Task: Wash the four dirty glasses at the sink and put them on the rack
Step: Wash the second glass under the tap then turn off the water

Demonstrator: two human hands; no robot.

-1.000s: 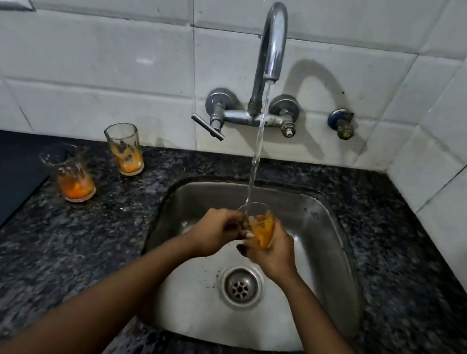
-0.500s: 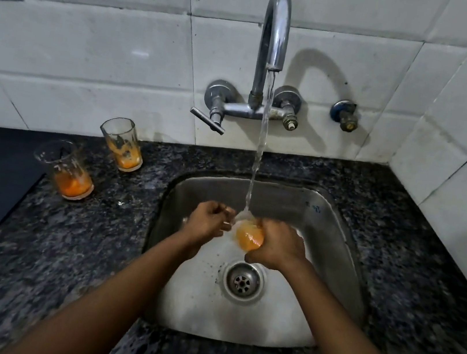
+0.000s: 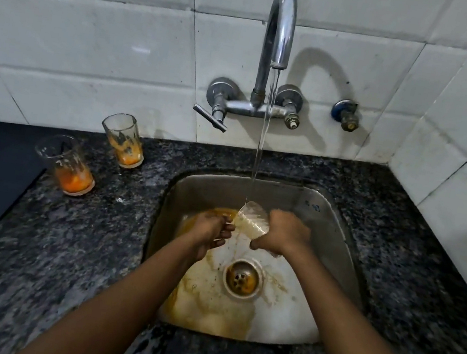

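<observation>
Glass [image 3: 251, 221], tilted mouth-left under the running stream from the tap [image 3: 280, 29], over the steel sink [image 3: 335, 240]: we log this as the rinsing step on one of the four. Right hand [image 3: 285, 234] wraps its fingers round the glass body. Left hand [image 3: 212, 229] sits at the rim with fingers curled; we cannot tell whether it pinches the rim or only rubs there. Orange wash-off streaks the basin towards the drain [image 3: 242, 279].

Two dirty glasses stand upright on the dark stone surface [image 3: 88, 246] left of the sink, well apart from the hands: near glass [image 3: 68, 166] and far glass [image 3: 124, 140], both with orange residue. A fourth glass and the rack are not in view.

Next, by our judgement: finish the rinse, tip the water out, then carry the wet, slippery glass to the rack with a firm hold.
</observation>
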